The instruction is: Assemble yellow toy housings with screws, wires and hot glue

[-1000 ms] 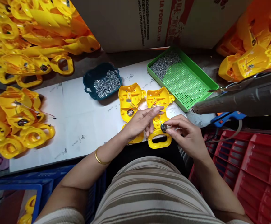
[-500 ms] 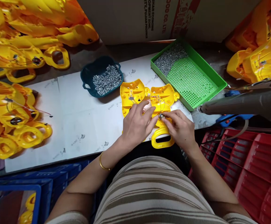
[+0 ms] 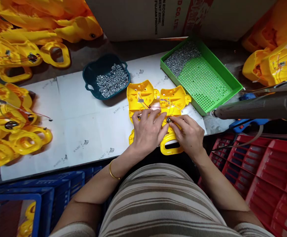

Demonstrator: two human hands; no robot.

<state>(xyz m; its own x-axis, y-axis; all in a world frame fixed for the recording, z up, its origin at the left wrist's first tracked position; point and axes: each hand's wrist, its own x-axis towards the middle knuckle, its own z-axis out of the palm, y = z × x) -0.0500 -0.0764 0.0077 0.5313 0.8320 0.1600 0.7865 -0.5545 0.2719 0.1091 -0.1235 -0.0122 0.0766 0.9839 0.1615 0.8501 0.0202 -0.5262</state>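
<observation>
Two yellow plastic shell halves lie side by side with their hollow insides up, the left half (image 3: 140, 93) and the right half (image 3: 172, 98). Thin red and dark wires run between them. In the fingertips of my right hand (image 3: 191, 135) is a small round speaker (image 3: 169, 120), dark and silvery, at the lower part of the right half, just above its oval handle. My left hand (image 3: 149, 131) rests over the lower part of the left half, fingers bent but apart, thumb pointing toward the speaker. What lies under its palm is hidden.
Behind the shells stand a dark teal basket (image 3: 89, 74) of small screws and a green tray (image 3: 207, 77) with more metal pieces. Yellow shells pile up at left (image 3: 10, 108) and right (image 3: 273, 65). A grey metal arm (image 3: 254, 107) juts in from the right, above red crates (image 3: 267, 174).
The speaker in my right hand has come down closer into the right shell half. My left hand's fingers have shifted down over the left half. The whole view has shifted slightly.
</observation>
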